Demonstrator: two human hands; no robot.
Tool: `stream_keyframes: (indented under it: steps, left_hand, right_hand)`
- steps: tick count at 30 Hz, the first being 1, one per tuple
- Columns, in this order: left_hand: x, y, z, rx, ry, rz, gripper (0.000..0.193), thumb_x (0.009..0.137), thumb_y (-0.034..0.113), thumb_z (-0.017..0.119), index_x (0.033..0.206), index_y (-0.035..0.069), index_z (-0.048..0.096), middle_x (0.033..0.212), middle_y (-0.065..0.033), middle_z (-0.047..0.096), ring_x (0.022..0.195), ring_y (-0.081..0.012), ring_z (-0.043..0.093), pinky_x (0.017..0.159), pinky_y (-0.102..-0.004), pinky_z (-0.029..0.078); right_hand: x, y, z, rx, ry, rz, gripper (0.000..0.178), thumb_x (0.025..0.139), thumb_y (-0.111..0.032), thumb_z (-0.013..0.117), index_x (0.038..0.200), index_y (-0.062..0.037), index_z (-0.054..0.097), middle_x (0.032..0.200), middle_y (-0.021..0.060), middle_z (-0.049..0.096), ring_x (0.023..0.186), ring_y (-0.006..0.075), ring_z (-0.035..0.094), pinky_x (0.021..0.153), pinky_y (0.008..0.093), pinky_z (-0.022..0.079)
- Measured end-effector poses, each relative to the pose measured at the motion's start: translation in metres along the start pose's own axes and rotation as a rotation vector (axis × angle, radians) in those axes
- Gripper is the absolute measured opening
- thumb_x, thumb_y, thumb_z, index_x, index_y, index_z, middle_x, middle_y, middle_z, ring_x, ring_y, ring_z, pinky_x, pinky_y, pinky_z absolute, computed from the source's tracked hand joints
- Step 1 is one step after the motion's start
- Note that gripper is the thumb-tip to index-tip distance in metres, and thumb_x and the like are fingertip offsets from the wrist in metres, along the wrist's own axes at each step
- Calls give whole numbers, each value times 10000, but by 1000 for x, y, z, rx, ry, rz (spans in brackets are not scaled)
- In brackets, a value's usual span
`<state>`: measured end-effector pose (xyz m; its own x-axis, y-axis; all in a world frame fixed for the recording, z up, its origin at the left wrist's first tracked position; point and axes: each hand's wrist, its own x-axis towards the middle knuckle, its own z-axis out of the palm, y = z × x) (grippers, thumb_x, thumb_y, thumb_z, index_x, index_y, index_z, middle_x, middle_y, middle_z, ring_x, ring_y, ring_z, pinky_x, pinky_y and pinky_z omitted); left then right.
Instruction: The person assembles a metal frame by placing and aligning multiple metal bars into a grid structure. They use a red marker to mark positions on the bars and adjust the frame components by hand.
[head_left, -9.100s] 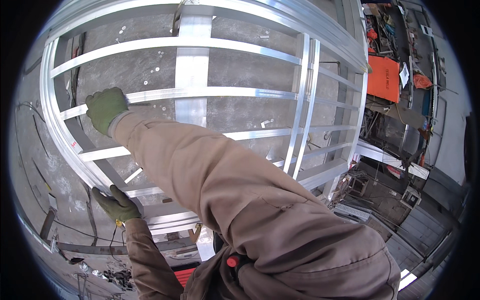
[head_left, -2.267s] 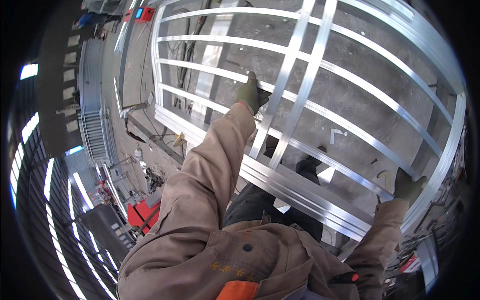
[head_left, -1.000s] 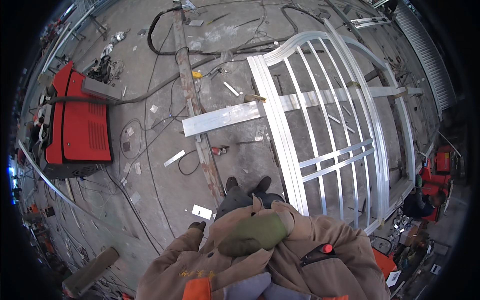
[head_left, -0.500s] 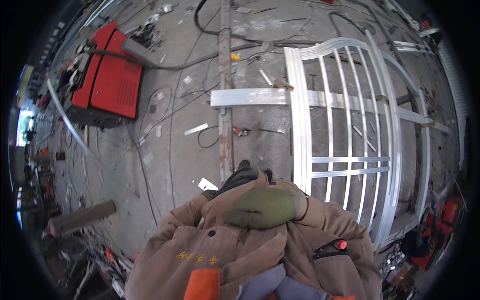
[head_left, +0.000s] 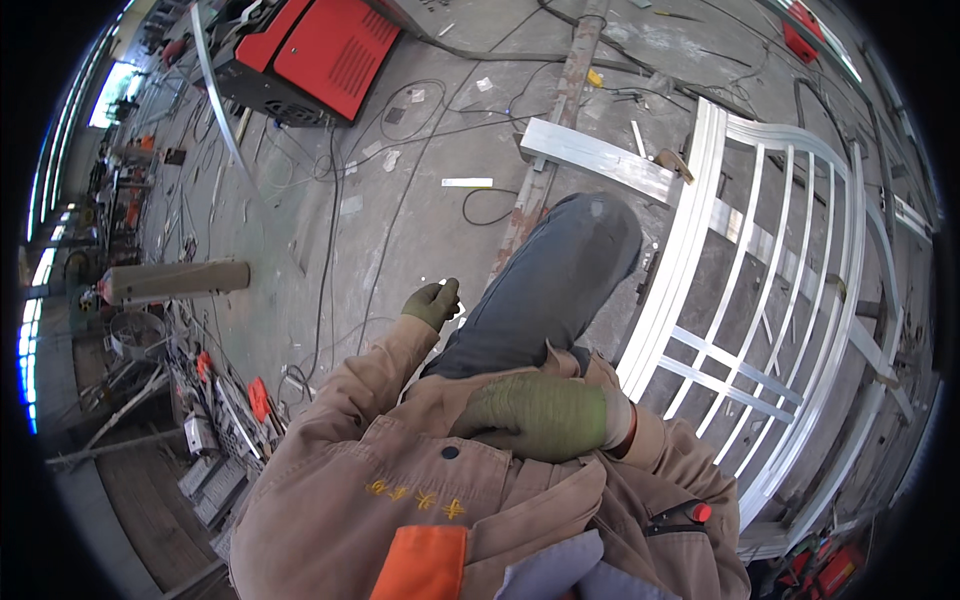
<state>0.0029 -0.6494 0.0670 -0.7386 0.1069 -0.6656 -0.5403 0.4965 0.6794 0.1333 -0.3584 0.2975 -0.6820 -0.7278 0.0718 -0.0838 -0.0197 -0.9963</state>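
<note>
Resting right hand (head_left: pixel 540 415) against jacket (head_left: pixel 400 470); left hand (head_left: pixel 435 303) curled beside trouser leg (head_left: pixel 560 285), well left of metal frame (head_left: pixel 677 250). Cannot tell either grip's state.

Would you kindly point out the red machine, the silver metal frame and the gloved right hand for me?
Red machine (head_left: pixel 335 60): head view, on its red side panel.
Silver metal frame (head_left: pixel 679 240): head view, on its leftmost rail.
Right hand (head_left: pixel 545 415): head view, on its gloved back.
</note>
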Motion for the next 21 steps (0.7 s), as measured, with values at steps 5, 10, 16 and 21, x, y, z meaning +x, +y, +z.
stream_keyframes:
  steps: [5, 10, 16, 21]
  left_hand:
    - [-12, -15, -6, 109, 1, 20, 670, 1098, 616, 734, 1242, -30, 842, 1054, -139, 850, 981, -206, 765, 916, -369, 595]
    - [-6, -35, -39, 106, 80, 43, 668, 1093, 613, 742, 1274, -21, 846, 1074, -139, 861, 986, -206, 770, 920, -385, 602]
    - [4, -39, -87, 404, 287, 32, 611, 1092, 578, 702, 1231, 0, 843, 1020, -185, 840, 937, -269, 779, 915, -422, 605]
    - [22, 27, -149, 369, 244, 102, 655, 1069, 594, 662, 1229, -17, 832, 1113, -279, 839, 1034, -425, 810, 957, -488, 608]
  right_hand:
    - [16, 3, -2, 3, 58, -52, 259, 1101, -240, 723, 1262, -68, 828, 1151, 175, 825, 1077, 404, 777, 970, 487, 612]
    - [24, -18, -23, -19, 165, 46, 309, 1128, -258, 726, 1346, -58, 816, 1186, 181, 836, 1097, 337, 806, 992, 435, 615]
    - [-36, 11, -62, 335, 757, 442, 322, 1145, -144, 709, 1393, 45, 791, 1290, 122, 843, 1216, 201, 766, 1077, 362, 594]
    - [6, 14, -87, 280, 820, 452, 309, 1153, -146, 724, 1403, 21, 796, 1309, 113, 838, 1238, 193, 757, 1118, 358, 578]
